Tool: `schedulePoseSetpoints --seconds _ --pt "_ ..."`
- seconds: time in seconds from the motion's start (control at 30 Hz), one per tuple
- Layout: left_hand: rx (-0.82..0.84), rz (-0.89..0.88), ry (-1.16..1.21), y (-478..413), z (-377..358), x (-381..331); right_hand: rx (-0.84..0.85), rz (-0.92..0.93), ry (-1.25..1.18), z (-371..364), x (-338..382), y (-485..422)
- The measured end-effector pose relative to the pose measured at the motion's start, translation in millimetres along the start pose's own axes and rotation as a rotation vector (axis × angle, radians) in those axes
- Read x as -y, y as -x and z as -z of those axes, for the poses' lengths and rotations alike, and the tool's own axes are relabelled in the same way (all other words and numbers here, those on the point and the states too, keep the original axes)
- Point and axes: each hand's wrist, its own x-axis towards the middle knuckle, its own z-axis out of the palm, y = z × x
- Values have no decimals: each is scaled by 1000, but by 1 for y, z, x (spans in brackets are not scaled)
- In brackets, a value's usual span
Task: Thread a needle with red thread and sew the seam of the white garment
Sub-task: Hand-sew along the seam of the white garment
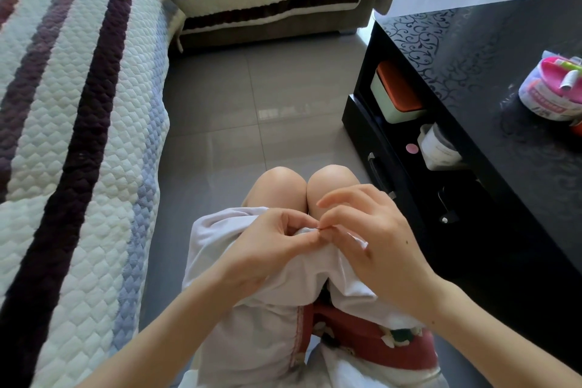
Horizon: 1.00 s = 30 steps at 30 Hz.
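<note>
The white garment lies draped over my lap and knees, with a line of red stitching down one seam near the bottom. My left hand pinches a raised fold of the garment between thumb and forefinger. My right hand meets it from the right, thumb and forefinger pinched on a thin needle with a trace of red thread at the fold. The other fingers of my right hand are spread and raised. The needle is mostly hidden by the fingertips.
A black coffee table stands close on the right, with a pink and white sewing kit bag on top and containers on its open shelf. A quilted striped sofa fills the left. Grey floor tiles lie ahead.
</note>
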Motion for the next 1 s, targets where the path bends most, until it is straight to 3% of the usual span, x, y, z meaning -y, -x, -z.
schedulePoseSetpoints --seconds 0.1,0.23,0.33,0.4,0.57,0.7,0.8,0.83,0.9,1.0 --pt "-39 14 -50 -1 2 1 7 -61 -181 1 7 -2" --pt "-167 43 -309 -2 -7 4 0 -140 -525 17 29 -15" --pt "-30 43 -202 -3 -9 5 57 -399 -970 33 33 -30" --pt "11 37 -115 -3 -3 3 132 -583 -1114 37 19 -36" --pt "117 42 -44 0 8 -1 40 -745 -1029 41 -54 -50" --pt "197 42 -1 4 12 -1 -279 -862 -796 53 -135 -60" --pt "152 42 60 6 15 -2 -594 -1028 -335 69 -194 -51" --pt "145 42 66 7 16 -2 -609 -1074 -156 71 -208 -44" --pt "144 44 71 7 16 -4 -516 -1066 -9 65 -206 -41" --pt "138 49 77 6 15 -6 -99 -829 -260 42 -141 -46"
